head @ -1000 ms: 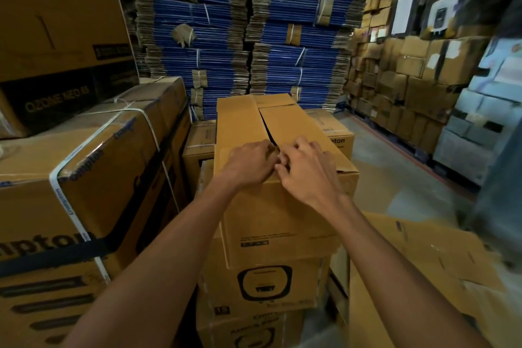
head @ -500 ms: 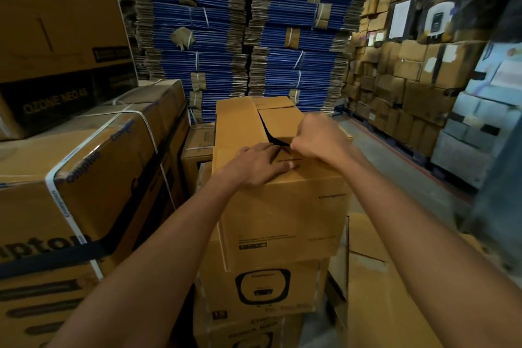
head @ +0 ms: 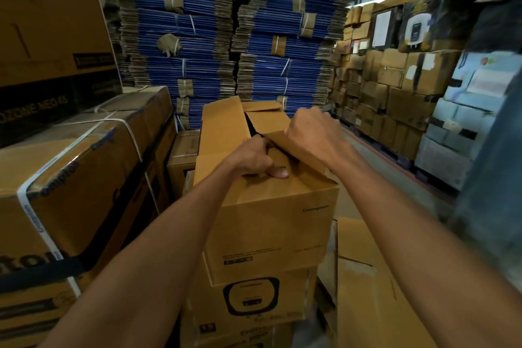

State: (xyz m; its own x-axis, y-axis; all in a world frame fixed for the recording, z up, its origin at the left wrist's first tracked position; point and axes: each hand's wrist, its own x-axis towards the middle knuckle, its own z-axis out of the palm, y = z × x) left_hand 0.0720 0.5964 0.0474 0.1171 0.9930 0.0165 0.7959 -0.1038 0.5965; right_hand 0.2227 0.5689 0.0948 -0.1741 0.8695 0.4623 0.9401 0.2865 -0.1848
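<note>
Carton (head: pixel 271 220) top: left hand (head: pixel 251 159) grips the near flap (head: pixel 299 182), right hand (head: pixel 309 134) clutches the side flap (head: pixel 278 133)

Fingertips of the left hand (head: pixel 254 158) vanish into the dark gap between the flaps of the box (head: pixel 271 223), whose inside stays unseen; fingers of the right hand (head: pixel 310 135) hide behind its knuckles; small print on the box front is unreadable; a grey-blue shape (head: pixel 491 206) at the right edge is blurred.

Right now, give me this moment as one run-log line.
left hand: fingers curled into flap gap of top box | right hand: grips right flap, tilted up | state: box partly open, on stacked cartons
</note>
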